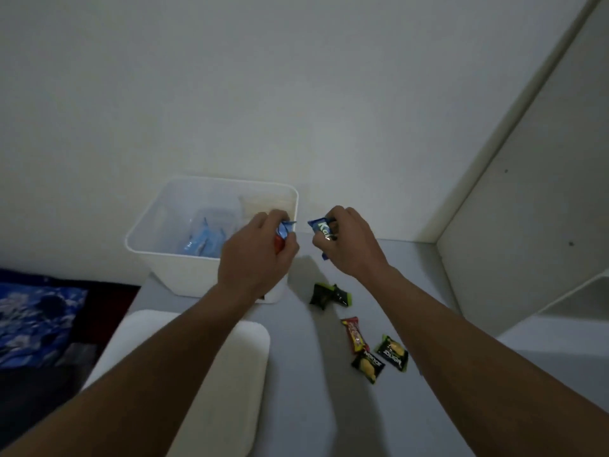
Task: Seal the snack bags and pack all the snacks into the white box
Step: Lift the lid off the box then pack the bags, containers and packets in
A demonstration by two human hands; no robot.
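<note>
The left hand (257,255) has its grip closed on a blue and red snack (283,234), held over the right rim of the white box (155,235). The right hand (346,245), just beside the box, grips a blue snack (319,225) with closed fingers. Below this grip, four more snacks lie on the surface (303,374): green ones (329,295) (393,352) (368,366) and a red one (352,334).

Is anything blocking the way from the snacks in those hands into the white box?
Nothing visible. The left hand holds its snacks at the white box rim, the right hand holds a blue packet just beside it, and the top is open.
</note>
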